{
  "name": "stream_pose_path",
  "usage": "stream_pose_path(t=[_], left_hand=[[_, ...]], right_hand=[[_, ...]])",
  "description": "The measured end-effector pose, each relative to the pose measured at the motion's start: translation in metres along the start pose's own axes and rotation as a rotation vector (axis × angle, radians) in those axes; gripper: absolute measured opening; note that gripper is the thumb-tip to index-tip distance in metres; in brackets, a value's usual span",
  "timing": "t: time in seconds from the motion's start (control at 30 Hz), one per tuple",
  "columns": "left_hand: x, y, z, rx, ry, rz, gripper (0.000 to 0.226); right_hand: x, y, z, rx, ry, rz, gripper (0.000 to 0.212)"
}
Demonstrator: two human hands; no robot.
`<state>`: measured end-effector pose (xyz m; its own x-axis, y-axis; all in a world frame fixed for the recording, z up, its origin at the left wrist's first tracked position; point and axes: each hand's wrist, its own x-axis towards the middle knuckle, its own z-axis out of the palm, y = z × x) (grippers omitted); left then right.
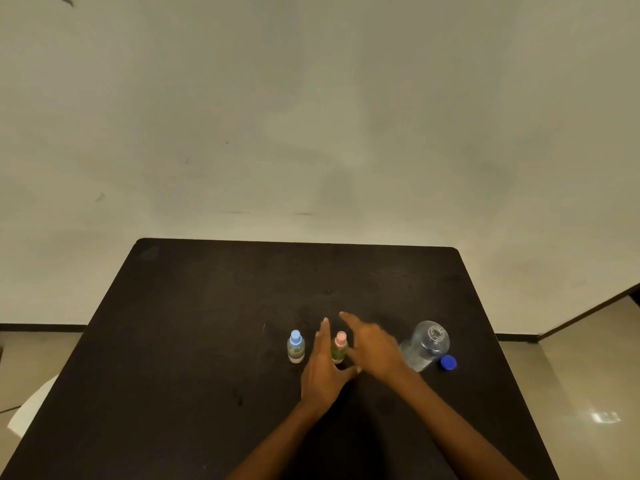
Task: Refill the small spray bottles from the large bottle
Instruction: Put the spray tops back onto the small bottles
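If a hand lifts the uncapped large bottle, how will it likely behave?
The large bottle looks like thin clear plastic, so it probably dents under a squeeze. Its blue cap lies on the table beside it, so tilting may spill. It seems only partly full, so likely fairly light.

On bench point(207, 306), left to right: spray bottle point(296, 347), second spray bottle point(339, 348) between both hands, large bottle point(427, 344), cap point(449, 362) just right.

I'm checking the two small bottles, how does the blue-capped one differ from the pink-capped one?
The blue-capped bottle stands clear, left of both hands; the pink-capped bottle sits between the left hand and right hand. Caps differ: blue versus pink. Both stand upright and capped on the table.
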<state>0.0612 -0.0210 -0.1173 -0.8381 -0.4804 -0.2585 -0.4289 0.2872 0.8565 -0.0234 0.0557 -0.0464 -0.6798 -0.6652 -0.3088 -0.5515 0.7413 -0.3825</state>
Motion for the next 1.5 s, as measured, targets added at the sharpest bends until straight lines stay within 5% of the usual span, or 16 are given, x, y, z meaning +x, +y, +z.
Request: stream_pose_path(t=[0.07, 0.13, 0.23, 0.43, 0.63, 1.27, 1.37, 1.5], left_hand=[[-0.019, 0.01, 0.0, -0.018, 0.215, 0.044, 0.083], [-0.038, 0.02, 0.003, 0.0, 0.439, 0.106, 0.044], [-0.048, 0.031, 0.014, -0.018, 0.279, 0.15, 0.022], [-0.005, 0.043, 0.053, -0.059, 0.051, 0.002, 0.058], [0.012, 0.04, 0.062, 0.028, 0.065, -0.11, 0.025], [0.009, 0.039, 0.061, 0.149, 0.105, -0.048, 0.021], [0.007, 0.044, 0.061, 0.121, 0.028, 0.001, 0.043], [-0.012, 0.058, 0.069, 0.016, 0.059, -0.048, 0.068]], right_hand=[[-0.003, 0.013, -0.02, 0.026, 0.106, -0.002, 0.049], [-0.004, 0.03, -0.037, 0.071, 0.151, -0.009, 0.043], [-0.003, 0.044, -0.047, 0.018, -0.004, -0.016, 0.045], [0.011, 0.047, -0.018, -0.253, -0.122, 0.018, 0.031], [0.011, 0.052, -0.005, -0.257, -0.07, 0.026, 0.022], [-0.001, 0.038, 0.0, -0.228, 0.014, 0.081, 0.024], [-0.007, 0.031, -0.007, -0.24, 0.032, 0.099, 0.042], [-0.024, 0.03, -0.04, -0.028, 0.094, 0.063, 0.035]])
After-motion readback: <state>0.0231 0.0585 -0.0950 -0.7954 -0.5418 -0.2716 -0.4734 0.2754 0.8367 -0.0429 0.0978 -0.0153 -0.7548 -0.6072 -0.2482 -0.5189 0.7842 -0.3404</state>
